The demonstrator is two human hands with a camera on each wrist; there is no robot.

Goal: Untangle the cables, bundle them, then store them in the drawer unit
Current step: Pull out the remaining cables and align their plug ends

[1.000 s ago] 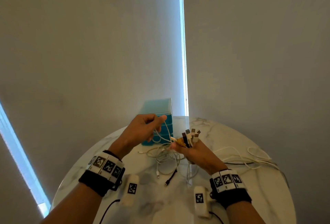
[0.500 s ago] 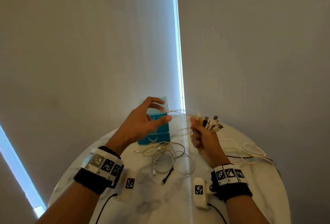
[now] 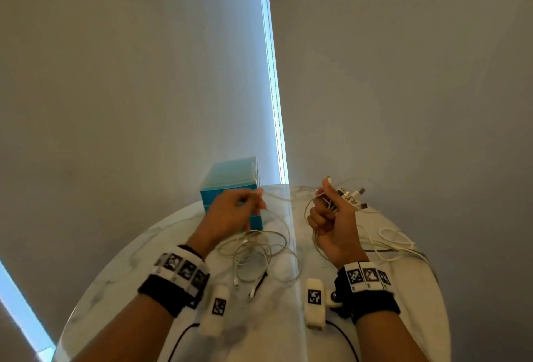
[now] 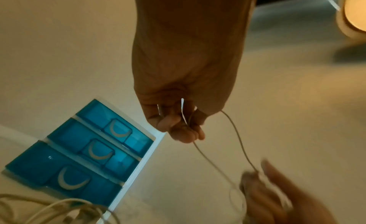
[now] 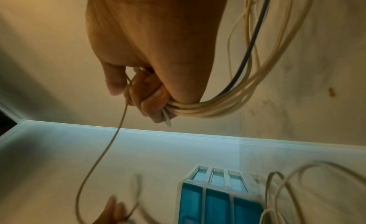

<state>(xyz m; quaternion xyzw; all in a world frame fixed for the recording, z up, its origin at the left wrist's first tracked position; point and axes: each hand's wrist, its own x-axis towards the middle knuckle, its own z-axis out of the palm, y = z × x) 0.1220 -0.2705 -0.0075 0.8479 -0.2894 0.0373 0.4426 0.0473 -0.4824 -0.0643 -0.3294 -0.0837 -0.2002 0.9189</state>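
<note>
**Cable lot, sorting part done**

Item 1: my right hand (image 3: 331, 222) was fisted around several white cables (image 5: 208, 111) and 1 dark one, plug ends (image 3: 350, 194) fanned above my knuckles.

Item 2: my left hand (image 3: 230, 214) pinched 1 thin strand (image 4: 210, 161) that ran across to the right fist.

Item 3: loose coils (image 3: 253, 255) lay tangled on the table (image 3: 403, 318), more slack (image 3: 395, 242) at right.

Item 4: blue drawer unit (image 3: 230, 186) stood at the table's far edge, all 3 drawers (image 4: 95, 153) closed.

Status, as I judged it: untangling underway; bundling and storing outstanding.
</note>
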